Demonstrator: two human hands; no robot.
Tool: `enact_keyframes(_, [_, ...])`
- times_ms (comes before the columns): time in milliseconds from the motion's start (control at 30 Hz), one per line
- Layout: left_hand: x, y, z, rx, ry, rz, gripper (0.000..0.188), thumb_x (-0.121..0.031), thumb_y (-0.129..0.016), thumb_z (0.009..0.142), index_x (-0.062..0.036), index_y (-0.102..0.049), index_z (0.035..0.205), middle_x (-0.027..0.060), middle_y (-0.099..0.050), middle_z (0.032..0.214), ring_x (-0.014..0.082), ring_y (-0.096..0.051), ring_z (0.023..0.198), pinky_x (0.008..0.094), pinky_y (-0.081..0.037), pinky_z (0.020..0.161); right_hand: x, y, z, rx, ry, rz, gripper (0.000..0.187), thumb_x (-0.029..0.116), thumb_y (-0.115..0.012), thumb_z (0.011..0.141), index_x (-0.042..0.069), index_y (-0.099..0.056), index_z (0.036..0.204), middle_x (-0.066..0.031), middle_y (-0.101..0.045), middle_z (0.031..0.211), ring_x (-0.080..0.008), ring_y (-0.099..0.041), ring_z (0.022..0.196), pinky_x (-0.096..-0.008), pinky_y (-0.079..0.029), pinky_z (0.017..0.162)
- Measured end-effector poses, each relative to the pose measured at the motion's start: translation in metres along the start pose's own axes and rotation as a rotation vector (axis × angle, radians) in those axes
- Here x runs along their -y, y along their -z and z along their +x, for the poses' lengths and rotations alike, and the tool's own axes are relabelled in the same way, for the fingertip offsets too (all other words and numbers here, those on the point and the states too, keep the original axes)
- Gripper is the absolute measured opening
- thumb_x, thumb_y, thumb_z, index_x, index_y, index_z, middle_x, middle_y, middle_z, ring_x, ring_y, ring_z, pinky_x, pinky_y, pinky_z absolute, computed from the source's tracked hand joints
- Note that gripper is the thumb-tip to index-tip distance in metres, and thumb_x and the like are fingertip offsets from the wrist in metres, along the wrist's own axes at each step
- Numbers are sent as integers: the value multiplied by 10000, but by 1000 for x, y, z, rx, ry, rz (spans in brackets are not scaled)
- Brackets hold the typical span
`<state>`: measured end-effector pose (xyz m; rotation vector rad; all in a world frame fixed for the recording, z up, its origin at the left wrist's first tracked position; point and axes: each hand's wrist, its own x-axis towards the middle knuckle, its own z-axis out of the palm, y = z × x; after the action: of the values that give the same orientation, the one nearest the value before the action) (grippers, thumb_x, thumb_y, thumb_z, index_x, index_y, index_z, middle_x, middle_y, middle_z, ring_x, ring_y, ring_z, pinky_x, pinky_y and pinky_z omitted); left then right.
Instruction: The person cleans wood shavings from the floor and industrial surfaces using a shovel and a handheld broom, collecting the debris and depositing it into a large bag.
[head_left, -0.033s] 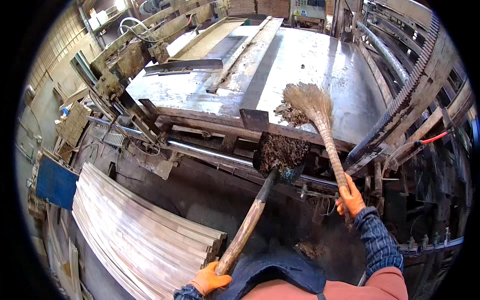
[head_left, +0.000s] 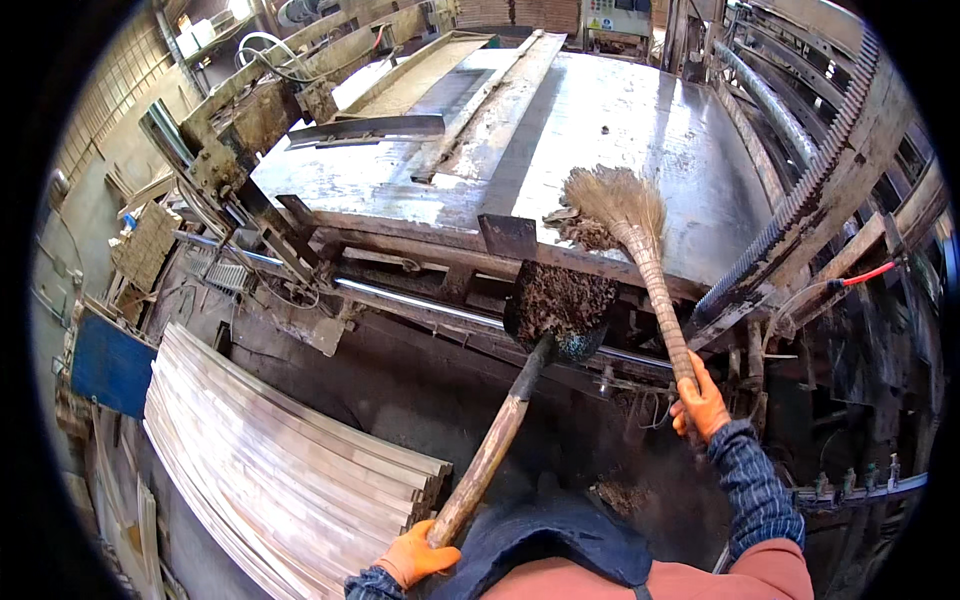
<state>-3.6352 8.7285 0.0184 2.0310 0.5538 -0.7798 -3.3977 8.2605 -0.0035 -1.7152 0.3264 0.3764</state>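
My left hand, in an orange glove, is closed round the wooden handle of a shovel. The shovel's blade, heaped with brown debris, is held just below the front edge of a metal platform. In my right hand, also orange-gloved, is the wrapped handle of a straw broom. The broom's bristles rest on the platform near that edge, against a small pile of brown scraps to the right of and above the shovel blade.
A long stack of pale wooden strips lies at the lower left. A toothed metal rail rises on the right beside the platform. Long metal pieces lie across the platform's far left. Loose debris is on the floor near me.
Both frames look almost the same. The scrap pile by the bristles has shifted very slightly to the left; both hands keep their grips.
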Motion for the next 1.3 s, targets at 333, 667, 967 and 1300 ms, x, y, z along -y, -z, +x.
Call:
enact_keyframes(333, [-23,9,-19,95,127,-137,647,-308,-803,724,9,-582,1244,101,-697,937,161,-667,845,302,-534,767,-34,-17,-85,-92,69,-95,588,246,-546,969,223,-342,1520,-94,-605,740,-159,-584,494,-321,-512,459])
enact_keyframes(667, [-62,-4,-36,-35,73,49,756,-469,-753,710,-80,-554,1327,252,-658,1153,372,-630,1097,426,-506,928,48,-21,64,-131,22,361,569,315,-480,1025,282,-219,1529,-144,-566,753,-183,-519,463,-336,-468,405])
enact_keyframes(967, [-41,-28,-23,-42,20,-35,696,-469,-729,791,-75,-544,1334,246,-666,1149,362,-642,1086,422,-496,921,151,6,342,-96,97,382,589,368,-466,1006,151,-240,1504,-221,-583,1119,-274,-669,716,-444,-589,525])
enact_keyframes(1300, [-71,-28,-24,-97,87,38,644,-360,-724,810,-36,-523,1329,250,-677,1092,352,-648,1035,400,-504,900,128,-44,275,133,73,127,667,386,-508,988,241,-183,1551,-149,-597,748,-212,-572,471,-374,-516,415])
